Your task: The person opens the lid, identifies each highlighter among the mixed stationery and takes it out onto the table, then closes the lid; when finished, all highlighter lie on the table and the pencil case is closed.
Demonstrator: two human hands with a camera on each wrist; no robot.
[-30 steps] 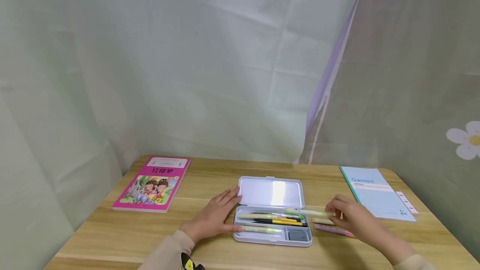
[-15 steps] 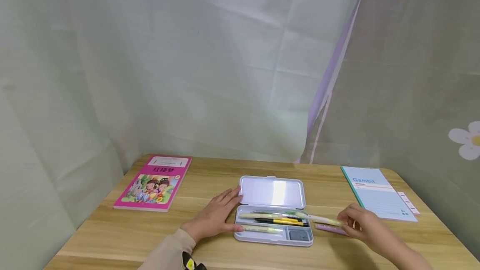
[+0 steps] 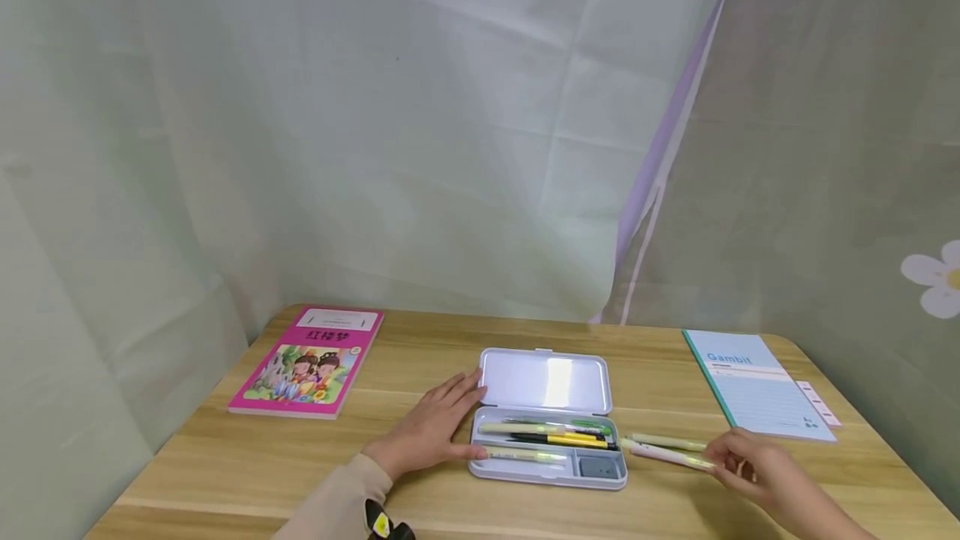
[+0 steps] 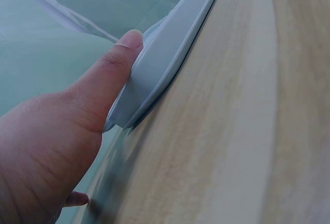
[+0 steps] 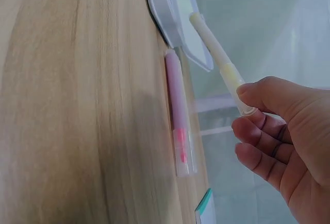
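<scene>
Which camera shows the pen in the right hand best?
The right wrist view: the pen appears large there, nearly its whole length visible. The head view shows it smaller, near the open pencil case; the left wrist view doesn't show it.

Pencil case [image 3: 517, 382] between book [image 3: 307, 365] and notebook [image 3: 757, 390].

In the head view we see soft light and one bright white shine on the lid [image 3: 543, 382]. Gray shadows with soft edges fall on the table [image 3: 420, 344]. Both wrist views look dimmer, bluer and a bit blurry to us, and the cloth [image 5: 263, 33] looks hazy.
</scene>
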